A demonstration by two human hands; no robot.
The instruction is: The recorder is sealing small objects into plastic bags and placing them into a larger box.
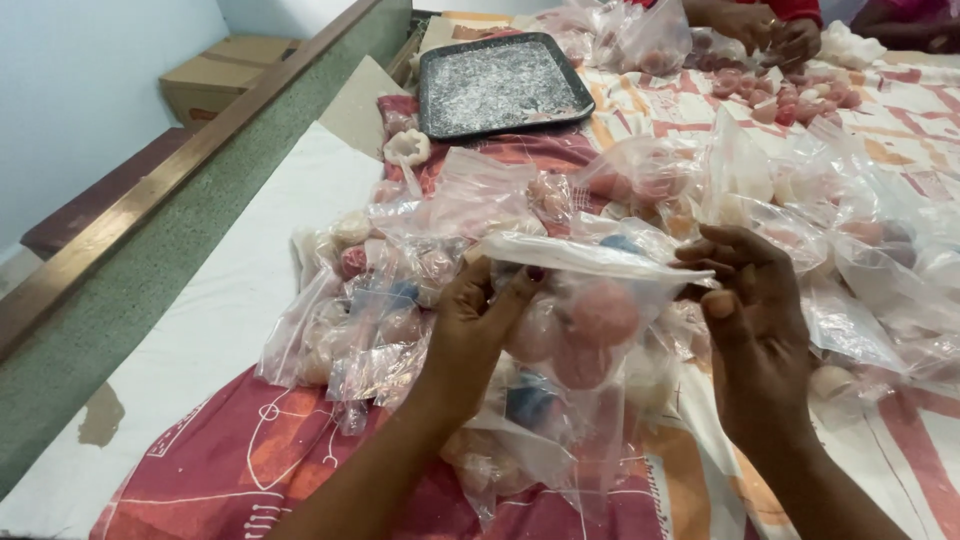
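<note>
- Bag (575,330): clear plastic, held up between both hands just above the heap, mouth strip on top running left to right, tilted slightly down to the right; body hanging below it, toward the camera.
- Inside: pink balls (600,315), pale ones beside them.
- Left hand (478,325): fingers pinched together on the bag's left top corner, palm against its side.
- Right hand (752,325): fingertips clamped on the right end of the mouth strip, thumb bent over.
- All around: heap of filled bags (400,290), pink, white and blue balls within, lying on a red-and-white patterned cloth (240,450).
- Behind the heap: dark tray (500,85), dusted white, long side running left to right.
- Far right top: another person's hands (775,35) over loose pink pieces (790,100).
- Left edge: wooden rail (150,200), cardboard box (215,75) beyond.
</note>
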